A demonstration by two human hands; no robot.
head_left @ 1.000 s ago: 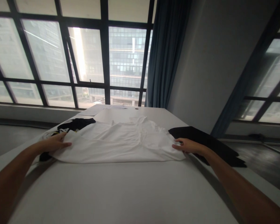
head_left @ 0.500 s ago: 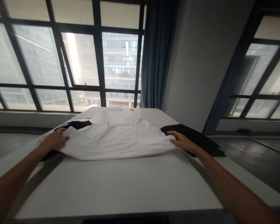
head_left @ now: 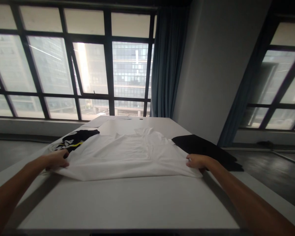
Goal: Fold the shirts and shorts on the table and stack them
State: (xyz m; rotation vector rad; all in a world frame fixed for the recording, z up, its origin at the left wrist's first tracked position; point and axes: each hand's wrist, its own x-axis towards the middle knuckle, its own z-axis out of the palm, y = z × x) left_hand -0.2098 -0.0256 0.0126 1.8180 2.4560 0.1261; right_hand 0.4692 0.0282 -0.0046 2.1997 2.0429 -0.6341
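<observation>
A white garment [head_left: 132, 154] lies wrinkled across the white surface [head_left: 127, 206], its near edge running between the person's hands. The left hand [head_left: 58, 159] pinches its near left corner; the right hand [head_left: 198, 161] grips the near right end. Just beyond the left hand sits a crumpled black cloth [head_left: 88, 134] with white and yellow markings. On the right, a flat black stack [head_left: 203, 149] lies beside the garment. Papers [head_left: 94, 122] rest at the far left, before tall windows [head_left: 90, 68] and a blue curtain [head_left: 168, 68].

In view are one left hand [head_left: 58, 158]; one right hand [head_left: 198, 162]; one white garment [head_left: 130, 154]; two curtains [head_left: 167, 72]; two windows [head_left: 92, 68].
</observation>
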